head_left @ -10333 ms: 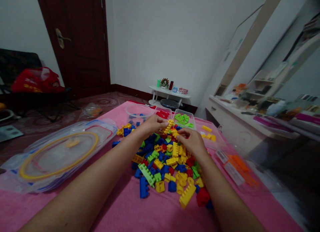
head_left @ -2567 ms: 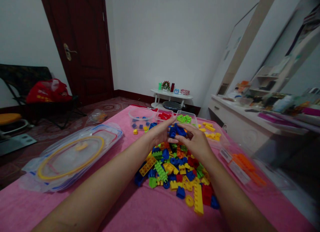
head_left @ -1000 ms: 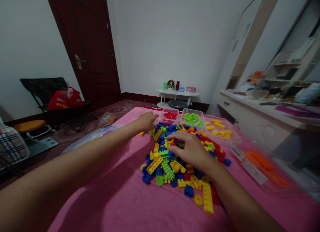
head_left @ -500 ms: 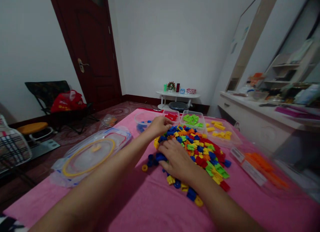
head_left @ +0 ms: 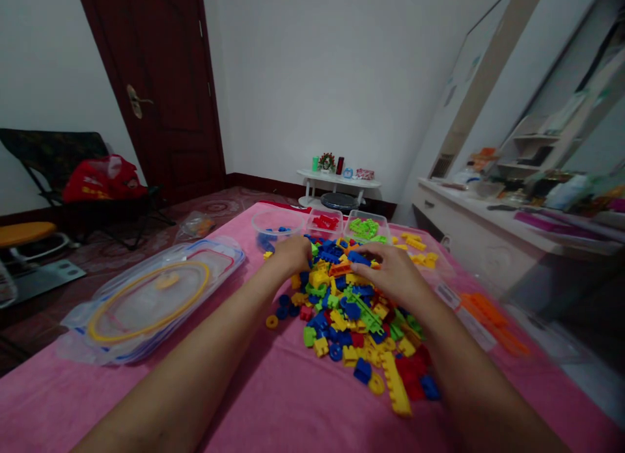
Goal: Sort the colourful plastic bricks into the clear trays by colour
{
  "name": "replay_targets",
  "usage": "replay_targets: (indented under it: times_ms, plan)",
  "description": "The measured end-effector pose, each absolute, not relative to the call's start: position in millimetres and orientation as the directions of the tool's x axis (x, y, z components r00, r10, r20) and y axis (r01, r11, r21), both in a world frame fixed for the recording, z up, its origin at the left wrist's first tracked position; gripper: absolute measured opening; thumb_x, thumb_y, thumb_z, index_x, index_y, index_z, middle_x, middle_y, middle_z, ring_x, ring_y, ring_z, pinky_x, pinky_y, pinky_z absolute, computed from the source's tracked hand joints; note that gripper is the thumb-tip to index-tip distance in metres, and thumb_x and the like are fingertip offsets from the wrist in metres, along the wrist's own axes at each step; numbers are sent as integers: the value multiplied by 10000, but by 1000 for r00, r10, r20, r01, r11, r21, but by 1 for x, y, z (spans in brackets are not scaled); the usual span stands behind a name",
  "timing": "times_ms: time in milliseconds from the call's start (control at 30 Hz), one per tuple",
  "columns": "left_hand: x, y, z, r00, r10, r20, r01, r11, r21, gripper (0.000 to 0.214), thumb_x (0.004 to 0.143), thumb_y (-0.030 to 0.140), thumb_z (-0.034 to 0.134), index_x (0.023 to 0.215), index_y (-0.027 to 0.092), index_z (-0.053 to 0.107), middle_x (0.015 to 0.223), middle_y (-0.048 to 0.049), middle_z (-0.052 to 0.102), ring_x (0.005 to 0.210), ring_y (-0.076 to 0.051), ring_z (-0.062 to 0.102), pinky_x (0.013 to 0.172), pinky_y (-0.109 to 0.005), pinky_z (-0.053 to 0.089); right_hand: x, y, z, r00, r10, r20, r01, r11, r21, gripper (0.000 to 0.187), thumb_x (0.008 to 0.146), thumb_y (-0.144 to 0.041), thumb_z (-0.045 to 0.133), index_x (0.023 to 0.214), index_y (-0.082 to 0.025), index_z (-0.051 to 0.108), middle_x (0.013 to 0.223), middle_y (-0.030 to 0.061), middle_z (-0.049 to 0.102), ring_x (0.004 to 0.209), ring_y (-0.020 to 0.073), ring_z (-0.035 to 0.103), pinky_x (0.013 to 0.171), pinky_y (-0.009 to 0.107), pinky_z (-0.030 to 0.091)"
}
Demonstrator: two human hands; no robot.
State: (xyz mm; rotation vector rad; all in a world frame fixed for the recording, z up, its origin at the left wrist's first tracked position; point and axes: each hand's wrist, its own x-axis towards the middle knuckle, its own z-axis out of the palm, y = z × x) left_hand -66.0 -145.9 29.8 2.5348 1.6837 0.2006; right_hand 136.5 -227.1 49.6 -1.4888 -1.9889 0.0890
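A heap of toy building bricks in blue, yellow, green, red and orange lies on the pink cloth. My left hand is at the heap's far left edge, its fingers curled down and mostly hidden; what they hold cannot be made out. My right hand reaches over the far right of the heap. Its thumb and forefinger are closed around a blue brick. An orange brick lies just left of the right thumb.
Beyond the heap stand a round clear tub with blue pieces, a box of red pieces and a box of green pieces. Yellow bricks and orange bricks sit in containers at right. Stacked clear lids lie left.
My right hand has lifted off the heap's left middle and moved right and away from me. My left hand has shifted slightly left and down. Bricks in the heap have been spread about.
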Motion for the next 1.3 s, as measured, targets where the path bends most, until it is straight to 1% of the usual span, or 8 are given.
replay_targets:
  times_ms: [233,400,500,700,833,1000,1200,1300]
  plan:
    - [-65,-145,31,370,920,131,899,-390,201,134,656,258,643,744,183,711,788,-87,690,785,-240,637,679,-300,480,134,-229,47,-205,919,338,853,336,-399,291,685,-243,668,973,-219,695,898,28,706,764,184,631,672,288,468]
    - [-61,-143,38,373,928,23,518,-229,825,167,761,234,567,855,127,655,710,-50,637,660,-148,609,595,-240,475,118,-231,32,-279,918,282,916,343,-209,333,693,-208,651,1016,-279,678,958,23,701,868,216,634,739,315,452]
    - [-55,-146,42,406,906,-121,160,60,985,180,811,194,512,955,131,602,738,-29,614,611,-102,594,540,-199,461,111,-232,24,-260,929,264,953,292,-86,370,703,-194,634,1057,-297,660,983,46,698,916,249,630,752,339,442]
    - [-48,-147,41,428,848,-315,-78,381,921,174,834,235,444,863,132,581,608,3,551,493,-76,536,425,-156,392,115,-229,25,-196,927,321,951,259,-167,327,712,-196,602,1020,-279,671,900,45,709,851,241,643,723,329,456]
    - [-43,-152,37,543,774,-324,-61,421,905,370,857,452,406,846,133,594,631,-27,584,496,-86,531,360,-140,315,124,-225,39,-95,863,496,868,316,-384,282,706,-207,594,974,-227,682,900,36,708,806,204,641,724,308,474]
    - [-32,-166,37,685,670,-286,-23,412,911,613,706,734,460,840,147,578,672,-31,591,513,-94,555,337,-126,276,119,-228,49,-26,769,639,773,421,-475,263,724,-220,594,971,-186,679,907,53,701,798,193,637,728,308,478]
    - [-28,-175,39,751,622,-223,-78,418,905,501,697,629,592,846,151,594,602,7,545,525,-94,577,337,-112,282,110,-229,44,-23,782,623,784,401,-473,424,669,-228,672,1087,-177,619,982,62,674,839,204,615,748,328,468]
    - [-28,-175,39,741,632,-227,-91,429,899,417,693,540,645,850,156,600,608,10,557,539,-101,595,338,-108,304,111,-229,46,-38,785,618,808,388,-443,319,677,-251,676,987,-182,646,931,56,668,832,203,603,745,324,454]
